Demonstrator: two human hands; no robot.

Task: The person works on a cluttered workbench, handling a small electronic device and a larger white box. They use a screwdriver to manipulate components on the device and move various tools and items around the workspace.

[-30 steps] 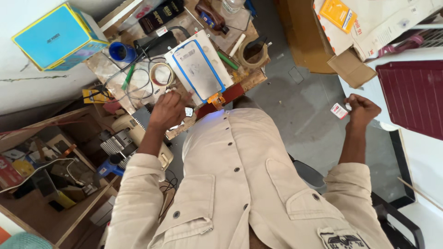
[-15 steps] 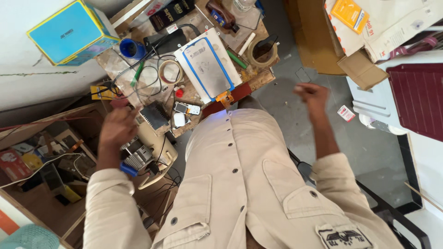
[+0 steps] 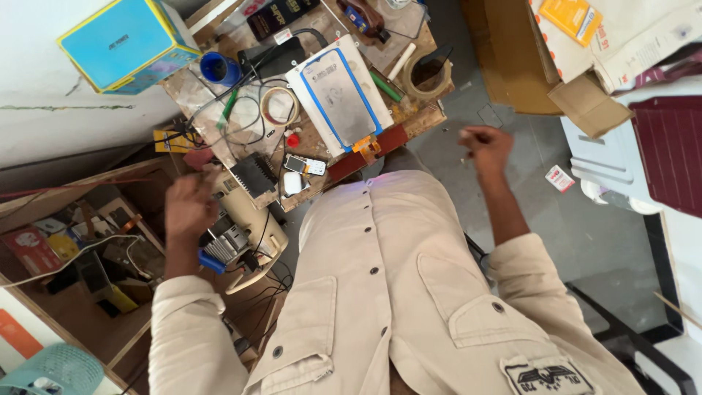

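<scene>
Head view: your left hand (image 3: 189,207) hovers loosely curled, holding nothing, over the cream machine (image 3: 245,219) at the workbench (image 3: 424,117) edge, while your right hand (image 3: 486,146) is clenched, content unclear.

Single head-worn view, steeply downward, close over the person's shirt (image 3: 409,292) and cluttered workbench (image 3: 322,146).
</scene>
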